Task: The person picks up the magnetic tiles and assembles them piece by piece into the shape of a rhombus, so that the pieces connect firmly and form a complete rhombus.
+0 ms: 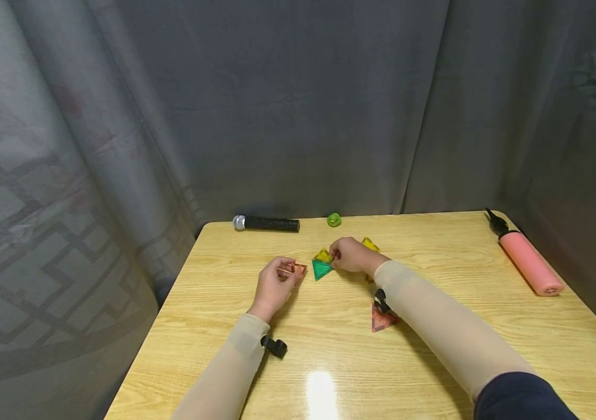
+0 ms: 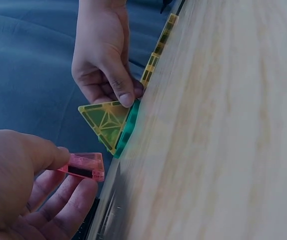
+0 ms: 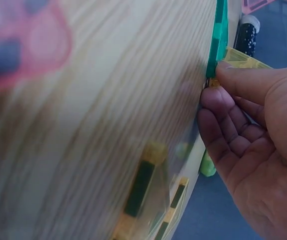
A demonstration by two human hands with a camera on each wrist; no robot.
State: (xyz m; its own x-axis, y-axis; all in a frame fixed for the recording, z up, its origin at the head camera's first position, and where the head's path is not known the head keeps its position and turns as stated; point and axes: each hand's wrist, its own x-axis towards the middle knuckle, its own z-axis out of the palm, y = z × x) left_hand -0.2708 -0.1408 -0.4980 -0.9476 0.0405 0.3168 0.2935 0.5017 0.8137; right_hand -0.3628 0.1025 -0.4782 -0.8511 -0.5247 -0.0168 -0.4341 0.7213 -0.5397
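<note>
Tile-joining step. Right hand [image 1: 349,255] pinches yellow tile [image 2: 106,120] upright on green tile [image 1: 321,269]. Left hand [image 1: 274,284] pinches pink tile [image 2: 86,166] beside green tile; next likely needs edge alignment.

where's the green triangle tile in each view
Head: the green triangle tile lies flat mid-table, beside the right hand.
Left wrist: at centre, a thin green edge under the tilted yellow triangle tile.
Right wrist: a green sliver at the top edge, above the fingertips.
Shared landmark: the yellow triangle tile pinched by the right hand, touching the green one in all three views.
</note>
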